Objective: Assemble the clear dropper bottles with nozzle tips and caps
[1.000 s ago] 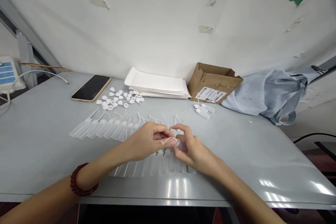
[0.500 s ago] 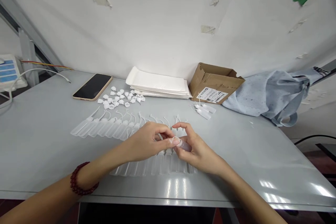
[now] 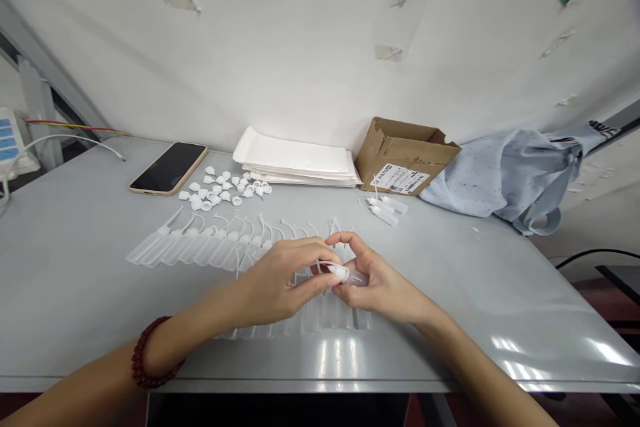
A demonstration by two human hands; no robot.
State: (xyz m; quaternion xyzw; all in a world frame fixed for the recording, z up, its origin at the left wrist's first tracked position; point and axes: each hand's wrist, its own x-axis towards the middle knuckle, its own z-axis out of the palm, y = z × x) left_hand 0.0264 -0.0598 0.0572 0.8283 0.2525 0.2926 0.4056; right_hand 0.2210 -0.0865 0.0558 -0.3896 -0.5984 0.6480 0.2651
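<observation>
My right hand point(image 3: 387, 285) is closed around a small translucent squeeze bottle point(image 3: 357, 278), which lies almost level and points left. On the bottle's end sits a white nozzle cap point(image 3: 339, 272) with a thin strap. My left hand point(image 3: 280, 280) is closed at this cap, thumb below and index finger above; its other fingers are partly hidden. Beneath both hands lies a row of similar clear bottles point(image 3: 305, 317), partly covered by them. Behind and to the left, another row of bottles point(image 3: 193, 247) carries white tops with straps.
Loose white caps point(image 3: 220, 190) are heaped beside a phone point(image 3: 169, 168). A stack of white envelopes point(image 3: 295, 157) lies against the wall. Several needle-tipped bottles point(image 3: 385, 210) rest before a cardboard box point(image 3: 405, 160). Blue cloth point(image 3: 505, 177) lies at right.
My left fingertips have shifted on the cap, so its white cone and strap show more plainly. The right hand keeps its hold on the bottle. The view has moved slightly.
</observation>
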